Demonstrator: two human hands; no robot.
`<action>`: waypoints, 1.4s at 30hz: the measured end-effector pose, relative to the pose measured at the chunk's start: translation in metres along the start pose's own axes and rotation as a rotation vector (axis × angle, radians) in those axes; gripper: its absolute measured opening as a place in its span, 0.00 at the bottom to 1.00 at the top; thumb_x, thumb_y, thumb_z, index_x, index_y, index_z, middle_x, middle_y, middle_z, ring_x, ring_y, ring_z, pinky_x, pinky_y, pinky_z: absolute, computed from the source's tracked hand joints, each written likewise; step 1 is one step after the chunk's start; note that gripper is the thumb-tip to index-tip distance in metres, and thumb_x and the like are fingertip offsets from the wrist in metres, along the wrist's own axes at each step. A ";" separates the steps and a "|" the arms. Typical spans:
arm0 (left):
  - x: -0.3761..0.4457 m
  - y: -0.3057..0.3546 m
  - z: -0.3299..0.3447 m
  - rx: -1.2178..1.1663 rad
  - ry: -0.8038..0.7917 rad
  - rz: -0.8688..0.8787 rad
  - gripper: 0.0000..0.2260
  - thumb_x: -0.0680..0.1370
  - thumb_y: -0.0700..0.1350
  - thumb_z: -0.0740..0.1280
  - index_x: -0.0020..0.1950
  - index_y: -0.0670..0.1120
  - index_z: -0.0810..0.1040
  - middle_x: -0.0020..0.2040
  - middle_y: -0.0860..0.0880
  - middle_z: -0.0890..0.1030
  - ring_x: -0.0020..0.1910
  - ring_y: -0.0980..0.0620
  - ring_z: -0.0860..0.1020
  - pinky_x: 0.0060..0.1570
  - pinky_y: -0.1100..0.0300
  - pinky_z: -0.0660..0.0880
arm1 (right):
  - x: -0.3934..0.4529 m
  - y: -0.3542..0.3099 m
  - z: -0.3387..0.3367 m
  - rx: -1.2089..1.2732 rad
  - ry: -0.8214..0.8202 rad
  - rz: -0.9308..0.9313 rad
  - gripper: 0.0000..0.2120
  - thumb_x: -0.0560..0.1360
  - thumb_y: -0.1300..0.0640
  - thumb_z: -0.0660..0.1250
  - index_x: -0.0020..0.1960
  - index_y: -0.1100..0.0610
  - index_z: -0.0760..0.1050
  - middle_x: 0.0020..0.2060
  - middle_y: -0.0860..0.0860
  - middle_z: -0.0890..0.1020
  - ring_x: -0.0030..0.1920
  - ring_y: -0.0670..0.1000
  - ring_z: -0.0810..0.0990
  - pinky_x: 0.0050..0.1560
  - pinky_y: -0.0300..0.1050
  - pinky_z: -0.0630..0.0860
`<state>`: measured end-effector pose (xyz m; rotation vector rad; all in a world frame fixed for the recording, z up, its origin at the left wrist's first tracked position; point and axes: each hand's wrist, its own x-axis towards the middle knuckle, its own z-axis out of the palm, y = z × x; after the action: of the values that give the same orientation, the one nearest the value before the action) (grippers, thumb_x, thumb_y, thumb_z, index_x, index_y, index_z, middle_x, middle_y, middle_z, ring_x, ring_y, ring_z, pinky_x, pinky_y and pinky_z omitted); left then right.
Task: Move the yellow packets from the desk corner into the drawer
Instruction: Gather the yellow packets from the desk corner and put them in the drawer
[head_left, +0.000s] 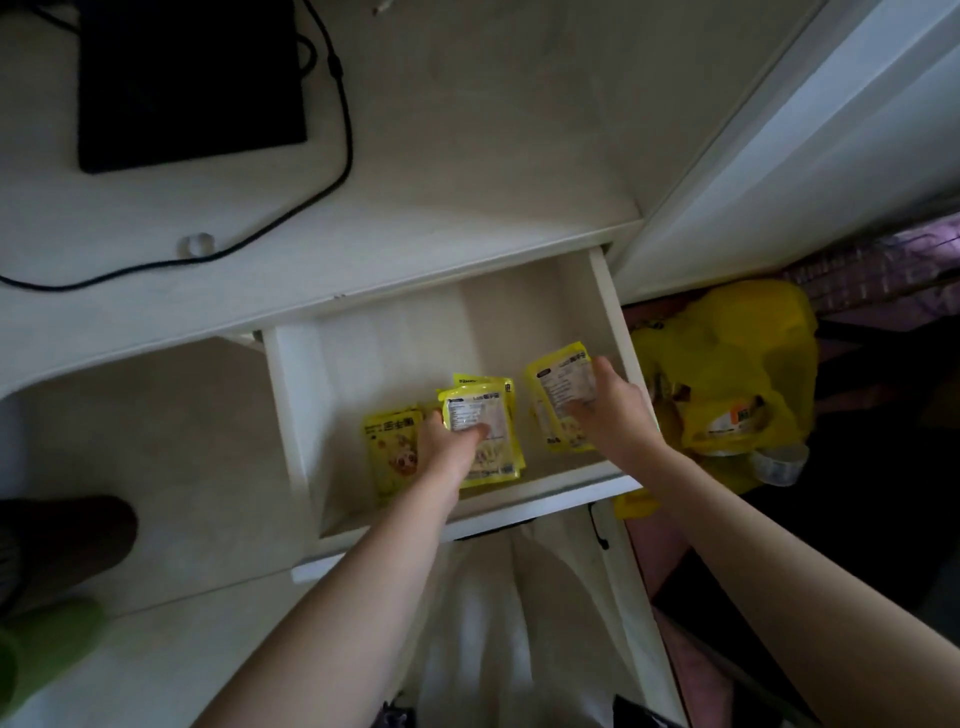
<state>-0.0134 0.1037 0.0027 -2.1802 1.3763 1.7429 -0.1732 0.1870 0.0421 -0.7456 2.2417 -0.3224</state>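
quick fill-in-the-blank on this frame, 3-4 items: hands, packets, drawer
1. Both hands reach into the open ____.
2. The left hand holds a stack of ____ packets.
3. The right hand holds a packet near the drawer's ____ wall.
4. On the desk a black ____ loops beside the dark pad.

Missing: drawer; yellow; right; cable

Left hand (448, 441) covers part of the packet stack (485, 436); packet print too small to read. Black pad (187, 83) at eleven o'clock cut by top edge.
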 end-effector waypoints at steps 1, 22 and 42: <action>0.005 0.000 0.005 0.003 -0.006 -0.005 0.31 0.71 0.48 0.74 0.71 0.42 0.67 0.68 0.45 0.74 0.63 0.42 0.74 0.63 0.47 0.72 | 0.005 0.002 0.006 -0.008 -0.021 0.006 0.15 0.76 0.58 0.65 0.59 0.56 0.64 0.52 0.58 0.80 0.48 0.61 0.80 0.45 0.55 0.80; 0.042 -0.016 0.037 0.370 0.053 0.142 0.17 0.76 0.42 0.69 0.64 0.42 0.74 0.62 0.44 0.78 0.61 0.43 0.76 0.57 0.55 0.72 | 0.054 0.029 0.044 -0.180 -0.180 0.134 0.16 0.79 0.65 0.59 0.65 0.62 0.63 0.59 0.62 0.77 0.59 0.62 0.77 0.55 0.51 0.75; -0.020 -0.022 -0.049 0.288 0.139 0.217 0.13 0.75 0.40 0.68 0.58 0.42 0.78 0.57 0.44 0.81 0.56 0.43 0.79 0.58 0.52 0.75 | -0.011 -0.005 -0.005 -0.254 -0.188 -0.025 0.18 0.78 0.60 0.59 0.66 0.63 0.63 0.57 0.62 0.75 0.49 0.59 0.75 0.45 0.49 0.74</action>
<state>0.0391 0.1038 0.0259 -2.0935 1.8275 1.3596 -0.1686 0.1897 0.0535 -0.8973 2.1175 0.0229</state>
